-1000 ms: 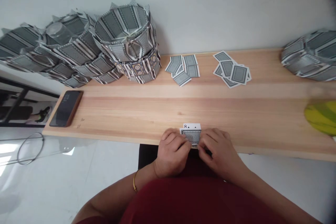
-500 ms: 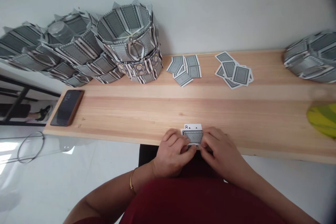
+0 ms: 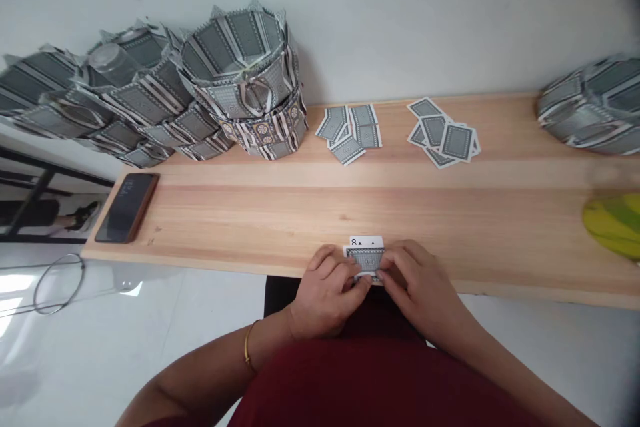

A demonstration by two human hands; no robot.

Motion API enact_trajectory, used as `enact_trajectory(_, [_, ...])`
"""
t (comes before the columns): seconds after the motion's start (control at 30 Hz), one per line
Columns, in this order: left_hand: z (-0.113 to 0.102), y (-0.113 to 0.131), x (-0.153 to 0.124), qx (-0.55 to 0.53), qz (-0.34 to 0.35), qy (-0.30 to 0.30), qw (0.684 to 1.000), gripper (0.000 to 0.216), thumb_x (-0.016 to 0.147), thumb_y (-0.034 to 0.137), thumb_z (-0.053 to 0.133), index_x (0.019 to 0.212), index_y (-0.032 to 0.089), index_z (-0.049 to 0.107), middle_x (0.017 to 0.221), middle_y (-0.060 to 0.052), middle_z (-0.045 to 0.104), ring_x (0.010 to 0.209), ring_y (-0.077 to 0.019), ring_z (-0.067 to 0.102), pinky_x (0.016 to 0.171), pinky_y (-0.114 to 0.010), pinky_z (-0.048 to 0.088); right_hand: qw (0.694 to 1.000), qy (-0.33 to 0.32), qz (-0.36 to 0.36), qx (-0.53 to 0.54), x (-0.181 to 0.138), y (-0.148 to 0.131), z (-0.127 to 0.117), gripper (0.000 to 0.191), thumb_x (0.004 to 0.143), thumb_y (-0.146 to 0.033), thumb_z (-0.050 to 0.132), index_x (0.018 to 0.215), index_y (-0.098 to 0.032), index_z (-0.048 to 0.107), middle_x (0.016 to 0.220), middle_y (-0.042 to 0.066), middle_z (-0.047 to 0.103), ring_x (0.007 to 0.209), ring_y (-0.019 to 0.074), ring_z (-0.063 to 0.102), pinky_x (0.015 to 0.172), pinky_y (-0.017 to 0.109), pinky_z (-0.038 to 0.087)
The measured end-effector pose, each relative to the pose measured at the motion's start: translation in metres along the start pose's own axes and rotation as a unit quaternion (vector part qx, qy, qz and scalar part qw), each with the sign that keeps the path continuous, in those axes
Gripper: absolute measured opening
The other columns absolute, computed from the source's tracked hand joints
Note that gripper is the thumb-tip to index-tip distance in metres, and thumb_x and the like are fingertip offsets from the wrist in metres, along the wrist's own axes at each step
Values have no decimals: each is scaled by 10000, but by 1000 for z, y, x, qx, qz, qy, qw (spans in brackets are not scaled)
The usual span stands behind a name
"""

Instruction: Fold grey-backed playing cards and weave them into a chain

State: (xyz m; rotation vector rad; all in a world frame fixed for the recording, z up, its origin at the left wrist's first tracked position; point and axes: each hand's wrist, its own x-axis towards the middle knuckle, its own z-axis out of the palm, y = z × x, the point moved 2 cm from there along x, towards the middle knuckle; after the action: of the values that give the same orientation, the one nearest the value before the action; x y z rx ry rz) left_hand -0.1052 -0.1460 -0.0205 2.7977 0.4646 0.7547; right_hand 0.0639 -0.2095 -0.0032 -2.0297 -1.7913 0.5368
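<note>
Playing cards (image 3: pixel 369 259) lie together at the table's near edge, one grey patterned back up and partly folded, with an 8 face showing behind it. My left hand (image 3: pixel 333 287) is closed on their left side, its thumb along the lower fold. On the right side, my right hand (image 3: pixel 415 280) pinches the cards with thumb and fingers at the lower right corner. Undersides of the cards are hidden by my fingers. Beyond them lie one group of folded cards (image 3: pixel 349 133) and a loose pile of flat cards (image 3: pixel 445 133), all backs up.
Baskets woven from folded cards (image 3: pixel 265 93) stand at the back left, and another basket (image 3: pixel 590 110) at the far right. A phone (image 3: pixel 125 207) lies at the left end of the wooden table (image 3: pixel 250 213). A yellow-green object (image 3: pixel 613 223) sits at the right edge.
My right thumb has shifted slightly up and in at the cards' lower right corner. My left hand stays almost still. The whole view has drifted a little.
</note>
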Motion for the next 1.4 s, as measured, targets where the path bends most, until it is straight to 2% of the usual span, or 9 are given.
enact_trajectory(0.17, [-3,-4,-3,-15,29,-30,999,277,808,143,532,1080,176,571,1033,-51,631,1072,-189,514,1036,-468,342,996,48,44,-60,-6,4,0,123,799,-320,558,870,-221,554,1024,84,521,935,268,454,793,415,352])
enact_trajectory(0.37, [-9,-7,-5,-34,51,-63,996,300,818,116,488,1109,125,560,1167,-96,595,1143,-222,488,1030,-473,378,996,51,36,-60,-8,9,1,136,801,-326,550,901,-234,562,1047,76,510,951,266,440,793,400,343])
enact_trajectory(0.53, [-8,-4,-5,-29,42,-56,997,290,811,117,504,1091,129,575,1146,-88,608,1127,-215,502,1038,-469,372,994,68,40,-77,-2,4,1,183,774,-356,575,903,-229,554,1018,76,531,930,271,443,778,402,326])
enact_trajectory(0.77, [-4,-2,-4,-39,16,-24,999,249,814,114,510,1047,147,590,1100,-78,623,1099,-197,517,1022,-461,386,993,84,-2,-85,7,-14,7,216,790,-359,569,952,-217,546,1063,96,540,960,272,449,810,408,305])
enact_trajectory(0.97, [-7,-3,-4,-23,24,-23,999,232,809,112,506,1023,140,592,1092,-81,626,1103,-190,514,1042,-464,357,990,77,19,-113,0,0,4,324,757,-428,612,992,-213,549,1083,91,544,974,281,447,814,421,324])
enact_trajectory(1.1, [-8,-3,-4,-19,26,-19,999,245,804,109,490,1028,130,586,1096,-85,624,1106,-193,507,1056,-473,332,989,81,19,-123,-3,8,2,396,781,-423,586,1115,-216,535,1141,99,530,1006,285,441,817,423,346])
enact_trajectory(1.23, [-9,0,-3,-15,22,-17,1000,239,800,107,488,1016,130,588,1090,-84,621,1092,-188,517,1064,-473,317,987,57,-25,-146,-5,5,2,393,853,-337,508,1245,-306,499,1274,70,472,1063,285,419,860,449,337])
enact_trajectory(1.4, [-13,1,0,-8,3,-21,1000,172,814,159,513,963,149,598,1040,-78,629,1071,-191,528,1068,-488,300,983,56,-55,-163,-16,2,4,348,870,-344,493,1212,-353,556,1273,74,486,1076,292,420,851,456,352])
